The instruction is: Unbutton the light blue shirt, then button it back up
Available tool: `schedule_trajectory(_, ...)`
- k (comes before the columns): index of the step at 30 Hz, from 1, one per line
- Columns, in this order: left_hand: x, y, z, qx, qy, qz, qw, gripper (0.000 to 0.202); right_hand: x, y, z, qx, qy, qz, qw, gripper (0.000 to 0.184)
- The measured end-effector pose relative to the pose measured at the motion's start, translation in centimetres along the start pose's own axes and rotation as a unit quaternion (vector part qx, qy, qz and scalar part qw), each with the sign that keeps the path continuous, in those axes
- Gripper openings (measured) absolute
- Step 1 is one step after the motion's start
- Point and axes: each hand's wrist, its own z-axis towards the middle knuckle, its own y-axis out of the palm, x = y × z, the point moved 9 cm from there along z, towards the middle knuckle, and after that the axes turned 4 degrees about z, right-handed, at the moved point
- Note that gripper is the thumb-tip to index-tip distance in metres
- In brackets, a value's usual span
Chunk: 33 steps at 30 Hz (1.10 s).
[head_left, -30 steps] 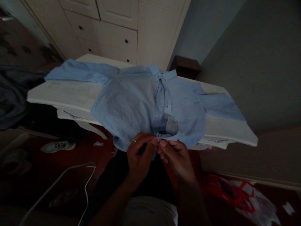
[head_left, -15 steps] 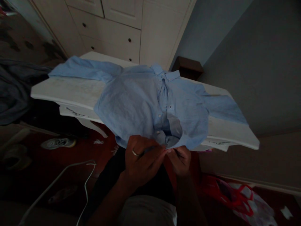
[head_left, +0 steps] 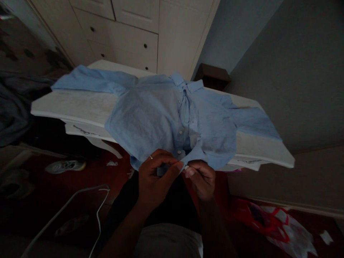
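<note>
The light blue shirt lies front up across the white surface, sleeves spread toward either end, apparently so its buttoned front faces the person. Its lower front edge is lifted off the near side: the left hand pinches it between fingers, and the right hand closes its fingers on the cloth just beside, seemingly to keep it taut. Beyond, a red-and-white bag sits on the floor.

Two hands, one shirt, one table, four dark knobs
</note>
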Motion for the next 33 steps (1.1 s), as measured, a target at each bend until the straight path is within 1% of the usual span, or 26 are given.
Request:
schedule_trajectory(2,-0.6,0.1,0.0,-0.005,-0.028,-0.015,0.999,0.010,0.8,0.2,-0.2,-0.003,0.014,0.047,0.999,0.021)
schedule_trajectory(3,-0.8,0.1,-0.1,-0.011,-0.032,-0.014,0.999,0.010,1.1,0.3,-0.3,-0.005,0.021,0.062,0.998,0.023)
schedule_trajectory(6,-0.7,0.2,0.0,-0.037,-0.009,0.007,0.999,0.009,1.6,0.4,-0.2,-0.013,0.037,0.075,0.996,0.027)
schedule_trajectory(9,-0.5,0.3,0.0,-0.070,0.026,0.039,0.996,0.005,1.2,0.6,0.2,-0.039,0.051,0.049,0.997,0.028)
schedule_trajectory(12,-1.1,0.0,0.0,-0.091,0.043,0.065,0.993,0.003,1.0,0.8,0.4,-0.073,0.072,-0.008,0.995,0.028)
schedule_trajectory(15,-2.5,-0.1,-0.2,-0.126,0.033,0.094,0.987,0.004,1.4,0.6,0.1,-0.088,0.092,-0.057,0.990,0.025)
schedule_trajectory(17,-3.9,0.5,-0.7,-0.179,0.015,0.102,0.978,0.005,2.1,-0.1,-0.5,-0.081,0.106,-0.091,0.987,0.024)
schedule_trajectory(19,-5.3,1.2,-1.5,-0.233,-0.002,0.103,0.967,0.006,2.8,-1.2,-1.2,-0.060,0.118,-0.116,0.984,0.021)
schedule_trajectory(21,-6.8,1.6,-2.1,-0.264,-0.021,0.112,0.958,0.008,3.5,-2.8,-1.9,-0.023,0.133,-0.126,0.983,0.018)
schedule_trajectory(22,-7.4,1.5,-2.3,-0.264,-0.031,0.119,0.957,0.010,3.8,-3.9,-2.2,0.004,0.141,-0.127,0.982,0.017)
schedule_trajectory(24,-8.4,0.8,-2.1,-0.235,-0.050,0.134,0.961,0.013,4.0,-6.0,-2.8,0.065,0.147,-0.132,0.978,0.019)
schedule_trajectory(26,-8.9,-0.3,-1.6,-0.178,-0.064,0.150,0.970,0.015,3.6,-7.9,-3.0,0.115,0.136,-0.144,0.973,0.021)
schedule_trajectory(28,-9.0,-1.2,-1.2,-0.127,-0.070,0.167,0.975,0.016,2.8,-8.8,-2.9,0.141,0.116,-0.157,0.971,0.022)
schedule_trajectory(30,-8.9,-1.1,-1.0,-0.111,-0.072,0.177,0.975,0.018,2.4,-8.6,-2.4,0.129,0.113,-0.169,0.971,0.023)
schedule_trajectory(31,-8.9,-0.7,-1.0,-0.113,-0.072,0.180,0.974,0.019,2.4,-8.0,-2.0,0.108,0.121,-0.170,0.972,0.023)
schedule_trajectory(33,-9.0,0.3,-1.1,-0.119,-0.072,0.192,0.971,0.021,2.7,-6.1,-1.4,0.044,0.143,-0.166,0.975,0.022)
